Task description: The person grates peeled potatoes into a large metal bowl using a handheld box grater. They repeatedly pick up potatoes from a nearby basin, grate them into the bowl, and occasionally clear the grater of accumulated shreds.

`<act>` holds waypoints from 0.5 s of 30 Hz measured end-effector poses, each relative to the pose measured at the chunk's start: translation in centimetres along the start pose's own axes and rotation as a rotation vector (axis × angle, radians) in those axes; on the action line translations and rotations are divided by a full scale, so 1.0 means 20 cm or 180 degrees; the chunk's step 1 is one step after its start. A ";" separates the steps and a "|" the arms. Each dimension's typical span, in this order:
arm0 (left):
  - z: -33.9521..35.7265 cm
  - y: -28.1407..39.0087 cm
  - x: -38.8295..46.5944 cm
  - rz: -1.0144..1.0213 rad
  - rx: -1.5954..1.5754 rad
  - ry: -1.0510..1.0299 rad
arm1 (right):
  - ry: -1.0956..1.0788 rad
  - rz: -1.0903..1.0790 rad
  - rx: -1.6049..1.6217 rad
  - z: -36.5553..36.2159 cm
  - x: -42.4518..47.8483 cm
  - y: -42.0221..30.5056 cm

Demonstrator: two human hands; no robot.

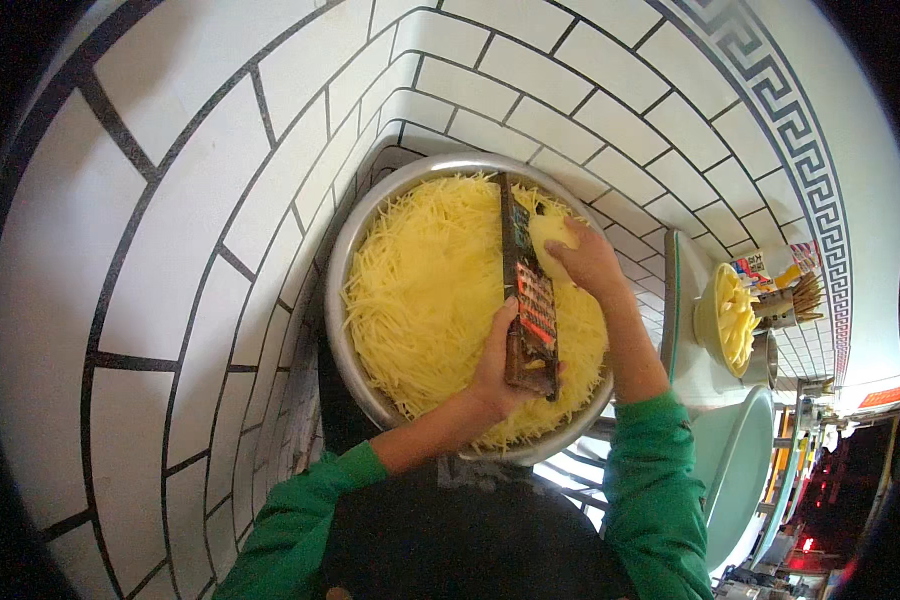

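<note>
A large metal basin stands before me, heaped with pale yellow shreds that look like potato. Across the heap lies a dark hand grater with a metal-and-orange face. My left hand grips its near end, thumb along the side edge, the other fingers mostly hidden beneath. Against the grater's right face, towards its far end, my right hand holds a peeled yellow potato. Both my sleeves are green.
White tiled walls meet in a corner close behind the basin. To the right, a counter bears a yellow bowl of peeled pieces and a holder with wooden sticks. A pale green tub is nearer me.
</note>
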State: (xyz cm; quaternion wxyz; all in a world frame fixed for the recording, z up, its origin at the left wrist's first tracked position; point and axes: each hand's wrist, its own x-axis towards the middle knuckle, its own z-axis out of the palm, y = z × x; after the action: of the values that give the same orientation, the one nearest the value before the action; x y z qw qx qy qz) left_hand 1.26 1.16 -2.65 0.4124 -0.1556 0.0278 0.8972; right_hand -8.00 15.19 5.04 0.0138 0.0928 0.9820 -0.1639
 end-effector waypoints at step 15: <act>0.01 0.01 -0.01 -0.0079 -0.0038 -0.0032 | -0.0172 0.0080 0.0000 0.03 0.01 0.02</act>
State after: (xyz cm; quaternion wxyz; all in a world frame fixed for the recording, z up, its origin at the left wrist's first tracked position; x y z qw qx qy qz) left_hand 1.11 0.89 -2.33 0.4227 -0.1539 0.0184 0.8929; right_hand -8.14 15.46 4.24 0.0425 0.1006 0.9800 -0.1663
